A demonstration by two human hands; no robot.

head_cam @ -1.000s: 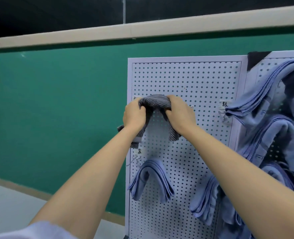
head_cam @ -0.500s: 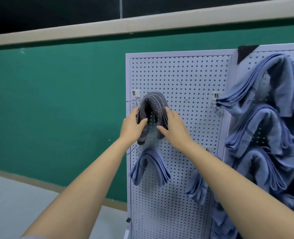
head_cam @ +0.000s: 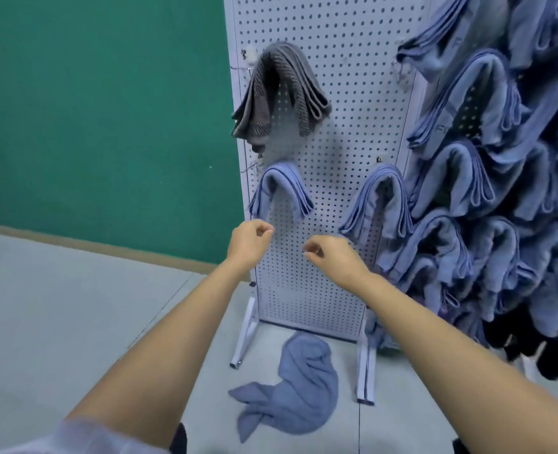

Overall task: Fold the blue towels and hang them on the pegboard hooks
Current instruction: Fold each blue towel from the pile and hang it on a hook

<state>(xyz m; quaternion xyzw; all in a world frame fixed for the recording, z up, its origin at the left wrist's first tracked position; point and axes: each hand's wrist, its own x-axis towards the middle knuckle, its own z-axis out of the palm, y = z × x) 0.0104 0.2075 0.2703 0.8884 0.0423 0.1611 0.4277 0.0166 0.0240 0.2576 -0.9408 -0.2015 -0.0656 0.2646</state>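
Pegboard (head_cam: 346,93) perforated; ribbed grey towel (head_cam: 282,60) draped arch-shaped; blue towel (head_cam: 300,388) crumpled below.

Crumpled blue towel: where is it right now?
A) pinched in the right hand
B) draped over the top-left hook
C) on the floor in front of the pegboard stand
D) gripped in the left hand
C: the crumpled blue towel lies on the floor by the feet of the pegboard stand, while the left hand and right hand hold nothing.
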